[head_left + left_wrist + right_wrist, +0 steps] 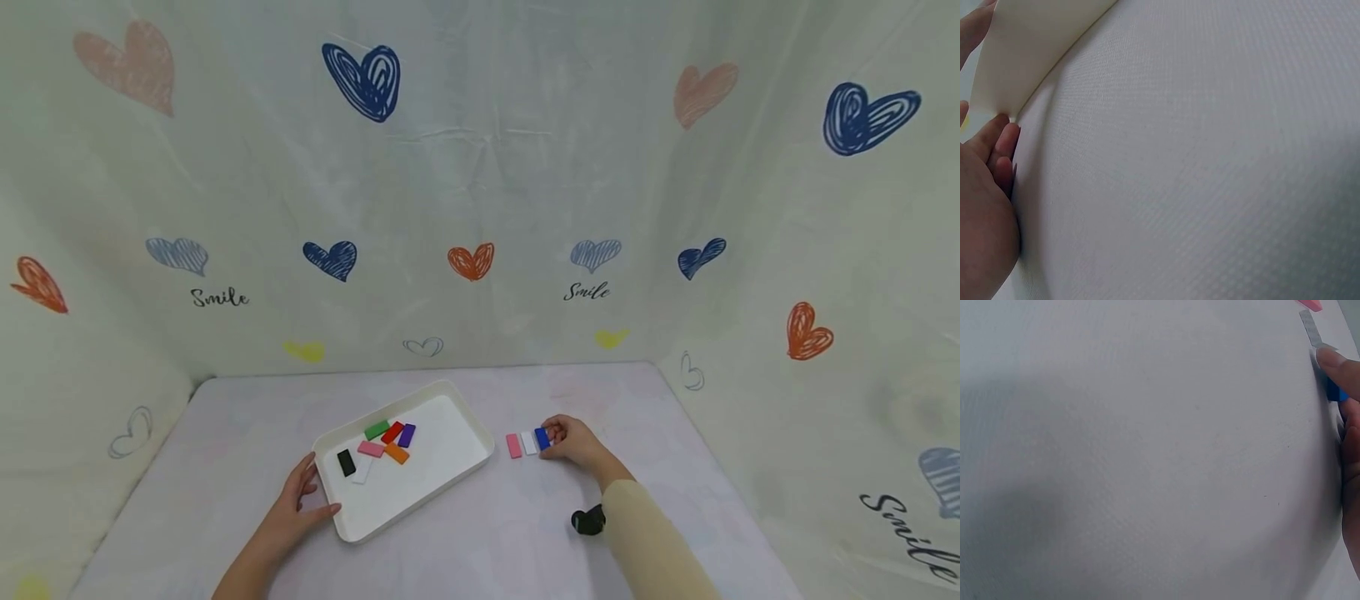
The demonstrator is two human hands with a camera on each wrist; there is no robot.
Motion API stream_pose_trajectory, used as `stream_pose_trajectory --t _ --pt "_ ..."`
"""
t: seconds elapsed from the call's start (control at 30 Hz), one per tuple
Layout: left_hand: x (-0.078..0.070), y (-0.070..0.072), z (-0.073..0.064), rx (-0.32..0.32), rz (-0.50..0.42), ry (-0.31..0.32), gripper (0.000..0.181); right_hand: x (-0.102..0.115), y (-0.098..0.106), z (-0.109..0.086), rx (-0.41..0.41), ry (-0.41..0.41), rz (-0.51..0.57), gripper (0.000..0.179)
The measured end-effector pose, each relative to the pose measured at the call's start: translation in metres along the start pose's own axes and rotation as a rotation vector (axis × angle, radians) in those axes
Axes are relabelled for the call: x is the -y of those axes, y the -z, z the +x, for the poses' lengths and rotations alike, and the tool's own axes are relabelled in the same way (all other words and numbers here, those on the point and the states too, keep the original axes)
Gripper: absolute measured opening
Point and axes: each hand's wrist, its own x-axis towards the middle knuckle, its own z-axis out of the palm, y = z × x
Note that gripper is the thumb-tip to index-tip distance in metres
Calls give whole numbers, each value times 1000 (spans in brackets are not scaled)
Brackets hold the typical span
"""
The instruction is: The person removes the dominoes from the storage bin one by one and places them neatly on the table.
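A white rectangular tray (pixel 442 425) lies at a slant on the table, bearing several small coloured blocks on its left half. At the tray's left end my left hand (pixel 291 510) holds the edge, thumb at the near rim and fingers along the side. Right of the tray, my right hand (pixel 576 443) pinches a blue block (pixel 542 438) between thumb and fingers. That blue block (pixel 1335 392) is partly hidden by the thumb in the right wrist view. Just left of it are a white block (pixel 528 442) and a pink block (pixel 513 446), side by side in a row.
In the tray are a black block (pixel 346 462), a green block (pixel 377 430), an orange block (pixel 396 452) and others. A small black object (pixel 588 522) sits beside my right sleeve (pixel 652 533). A heart-printed curtain (pixel 480 192) hangs behind the table (pixel 247 433).
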Motion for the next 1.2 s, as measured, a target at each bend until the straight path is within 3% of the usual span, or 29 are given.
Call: stream_pose_trajectory --t 1.2 --pt "-1 2 1 10 11 20 116 -4 1 2 35 4 -51 52"
